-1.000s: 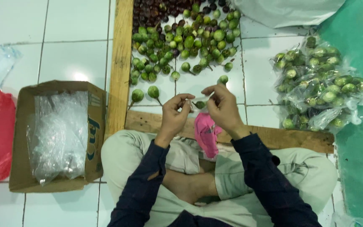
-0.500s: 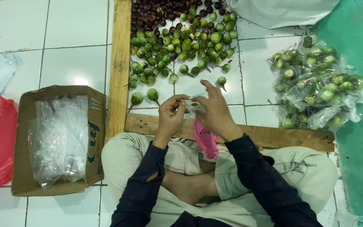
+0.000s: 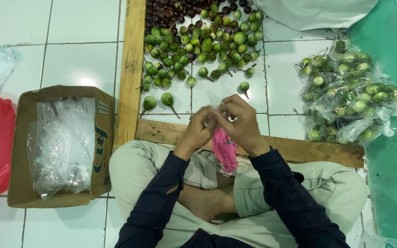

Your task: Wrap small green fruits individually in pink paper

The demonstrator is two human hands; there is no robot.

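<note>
Light even and fairly bright, from overhead; white glazed floor tiles [image 3: 76,59] show a soft glare patch at left centre, just above the brown cardboard box [image 3: 20,151]. Crumpled clear plastic bags inside the box [image 3: 63,142] catch pale sheen. Clear plastic bags of small green round fruit [image 3: 350,96] at right glint in spots. Shadows weak and short, pooled under the person's dark blue sleeves [image 3: 290,197]. Both hands at centre slightly soft, probably motion blur. Loose pile of green and dark purple fruit [image 3: 198,41] at top reasonably sharp. Mild colour cast; no marked edge distortion.
</note>
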